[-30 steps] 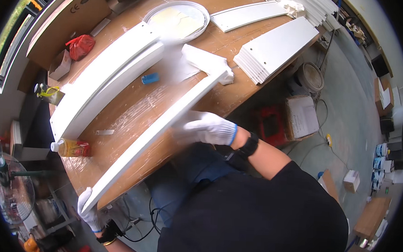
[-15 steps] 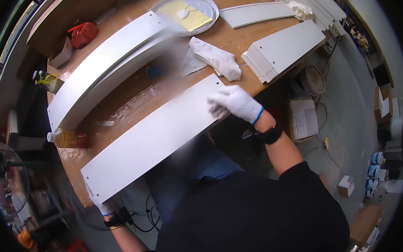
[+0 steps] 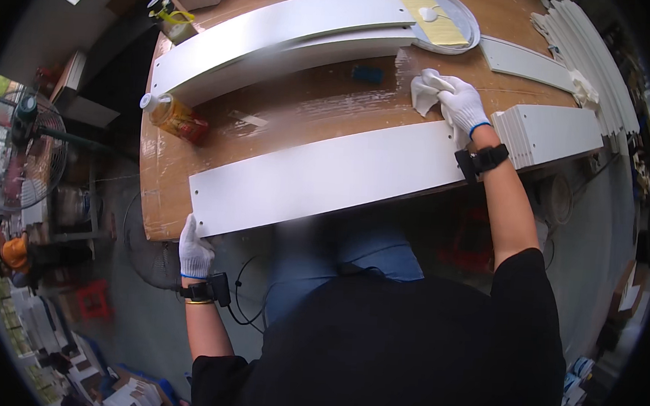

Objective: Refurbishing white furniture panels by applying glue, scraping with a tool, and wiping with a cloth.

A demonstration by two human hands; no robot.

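A long white board (image 3: 319,174) with small holes at its ends lies along the near edge of the table. My left hand (image 3: 195,249), in a white knit glove with a blue cuff, grips the board's near left corner; some of its fingers are hidden by the board. Beyond the board's right end, my right hand (image 3: 463,107), gloved the same way, is closed on a crumpled white cloth (image 3: 425,92). Part of that cloth hangs at the board's right end.
A stack of curved white boards (image 3: 276,27) lies at the back of the brown table (image 3: 162,212). More white boards (image 3: 560,135) are stacked at right. A bottle (image 3: 175,118), a blue piece (image 3: 367,74) and a round lid (image 3: 466,25) with a yellow pad (image 3: 426,12) also lie there.
My right hand has left the board's surface and taken hold of the cloth. My left hand remains at the board's left end. The view has turned.
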